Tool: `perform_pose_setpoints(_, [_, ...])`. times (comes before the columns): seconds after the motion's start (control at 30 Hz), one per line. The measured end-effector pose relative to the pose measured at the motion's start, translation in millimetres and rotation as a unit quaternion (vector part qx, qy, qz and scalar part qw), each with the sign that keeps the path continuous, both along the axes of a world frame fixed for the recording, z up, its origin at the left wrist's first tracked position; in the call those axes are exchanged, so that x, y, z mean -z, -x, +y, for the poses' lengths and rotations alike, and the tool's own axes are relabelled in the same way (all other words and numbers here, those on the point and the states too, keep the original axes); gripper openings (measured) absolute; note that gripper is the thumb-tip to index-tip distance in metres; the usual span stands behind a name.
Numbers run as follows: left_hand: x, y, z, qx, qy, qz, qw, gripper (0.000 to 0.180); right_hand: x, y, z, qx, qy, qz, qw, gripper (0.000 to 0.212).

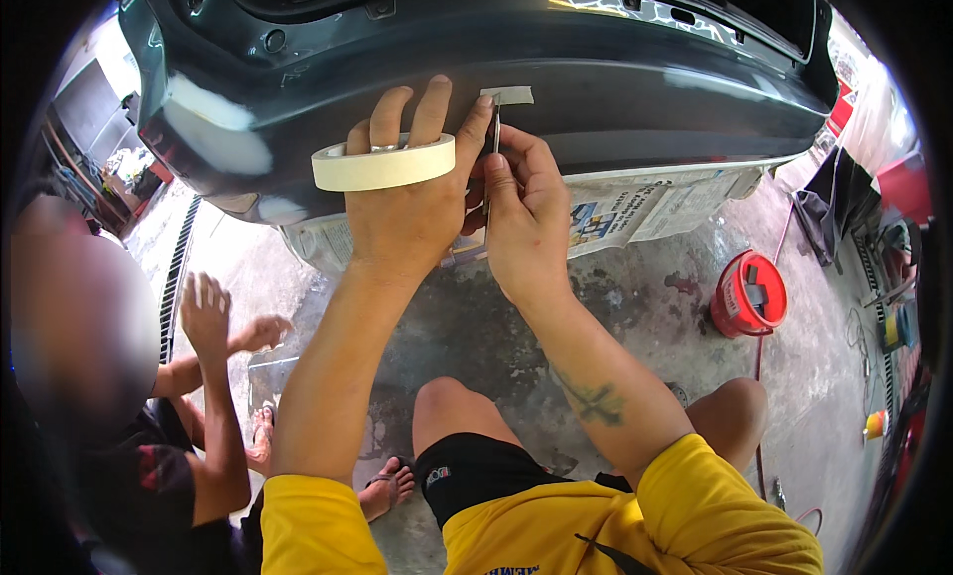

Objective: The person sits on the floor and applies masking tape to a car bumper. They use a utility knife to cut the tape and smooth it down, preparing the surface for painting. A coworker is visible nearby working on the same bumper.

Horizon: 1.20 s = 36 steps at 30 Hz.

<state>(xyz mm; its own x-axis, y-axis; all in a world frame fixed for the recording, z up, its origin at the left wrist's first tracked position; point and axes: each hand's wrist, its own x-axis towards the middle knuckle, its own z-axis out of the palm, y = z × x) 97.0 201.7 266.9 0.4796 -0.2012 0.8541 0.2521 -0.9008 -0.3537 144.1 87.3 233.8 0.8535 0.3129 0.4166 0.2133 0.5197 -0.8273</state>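
Note:
My left hand [407,193] wears a roll of cream masking tape [382,166] over its fingers like a ring and presses a strip of tape [507,95] onto the dark car bumper [655,88]. Pinched between the thumb and finger of my right hand [521,213] is a thin metal blade [494,138], standing upright just below the taped strip. The two hands touch each other at the bumper's middle.
Newspaper sheets [625,213] hang masked under the bumper. A red bucket [748,295] stands on the concrete floor at right. Another person crouches at left with a raised hand [206,312]. Dull sanded patches [213,128] mark the bumper's left corner.

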Motion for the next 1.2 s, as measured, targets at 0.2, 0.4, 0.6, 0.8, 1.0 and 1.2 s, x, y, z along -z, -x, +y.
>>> perform_pose_setpoints(0.2, [-4.5,4.1,-1.9,-0.006,-0.007,0.017,1.000,0.050,-1.5,3.6,2.7,0.004,-0.008,0.003,1.000,0.026])
perform_pose_setpoints(0.4, [-0.9,0.2,4.3,0.007,-0.028,0.001,1.000,0.049,2.2,1.8,4.2,0.006,-0.013,0.001,1.000,0.025])
perform_pose_setpoints(0.6, [-4.0,4.9,-3.3,-0.009,0.002,0.025,1.000,0.054,2.0,-0.2,0.3,0.000,-0.011,0.011,1.000,0.026])
perform_pose_setpoints(0.8, [-5.7,6.4,-4.7,-0.010,0.003,0.027,1.000,0.054,0.6,0.8,-0.4,-0.003,-0.017,0.014,1.000,0.025])
perform_pose_setpoints(1.0, [-4.6,6.5,-4.3,-0.005,0.010,0.032,0.999,0.054,1.7,1.0,-0.8,-0.005,-0.012,0.021,1.000,0.026])
perform_pose_setpoints(1.2, [-4.2,5.3,-4.8,-0.004,0.011,0.032,0.999,0.057,1.8,-1.3,-5.7,0.000,-0.001,0.020,1.000,0.026])
